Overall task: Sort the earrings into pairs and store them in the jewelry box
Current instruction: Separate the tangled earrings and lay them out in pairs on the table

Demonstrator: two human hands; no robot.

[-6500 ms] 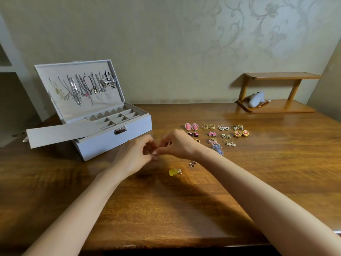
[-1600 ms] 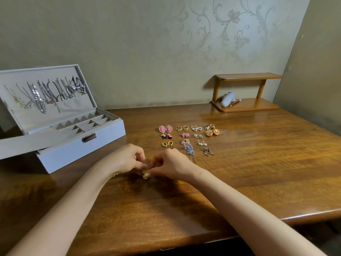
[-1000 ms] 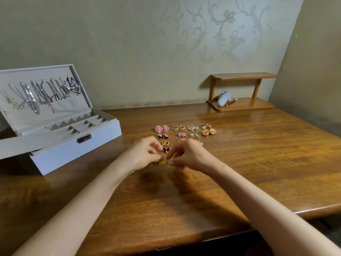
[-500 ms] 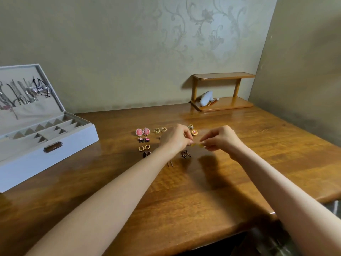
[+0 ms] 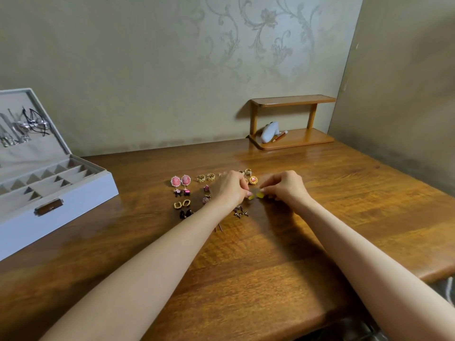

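Observation:
Two small yellow earrings sit side by side just above the wooden table. My left hand (image 5: 231,189) pinches one yellow earring (image 5: 251,197) and my right hand (image 5: 285,187) pinches the other yellow earring (image 5: 260,195). Around the hands lie paired earrings: pink ovals (image 5: 181,180), gold hoops (image 5: 182,204), gold clusters (image 5: 205,177), a round gold-and-pink stud (image 5: 252,180) and dark bow-shaped ones (image 5: 240,213). My left hand and forearm hide some of them. The white jewelry box (image 5: 73,193) stands open at the left, its divided tray showing.
Necklaces hang inside the box lid (image 5: 29,126). A small wooden shelf (image 5: 293,124) stands at the back right against the wall, holding a white object (image 5: 269,135) and a pencil. The table's front edge (image 5: 369,313) runs close at the lower right.
Both hands carried the yellow earrings from near the front of the table to the right side of the earring rows and lowered them towards the table. The view shifted right, cutting off part of the box.

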